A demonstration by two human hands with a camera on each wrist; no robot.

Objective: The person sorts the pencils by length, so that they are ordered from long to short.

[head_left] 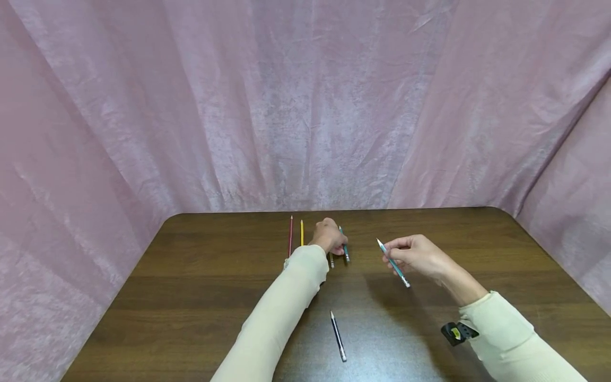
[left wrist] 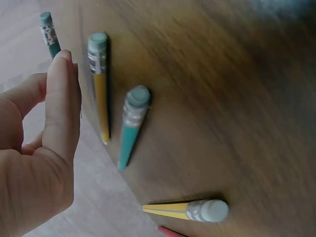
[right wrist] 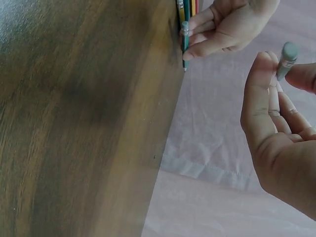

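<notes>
Between thumb and fingers, my right hand [head_left: 420, 258] [right wrist: 279, 133] pinches a light-blue pencil [head_left: 395, 268] [right wrist: 285, 61], held tilted above the table with its point up-left and its eraser toward me. My left hand [head_left: 328, 236] [left wrist: 47, 128] [right wrist: 232, 27] is at the far middle of the table, its fingertips pinching a teal pencil [head_left: 345, 248] [left wrist: 50, 37] [right wrist: 185, 47]. Beside it in the left wrist view lie a green pencil [left wrist: 129, 136] and a dark yellow pencil [left wrist: 100, 98]. A yellow pencil [head_left: 302, 233] [left wrist: 173, 209] and a red pencil [head_left: 290, 236] lie left of that hand.
A dark pencil [head_left: 338, 337] lies on the wooden table [head_left: 200, 297] nearer to me, between my forearms. Pink curtains [head_left: 305, 106] hang behind the table's far edge and at the sides. My left sleeve [head_left: 281, 313] crosses the table's middle.
</notes>
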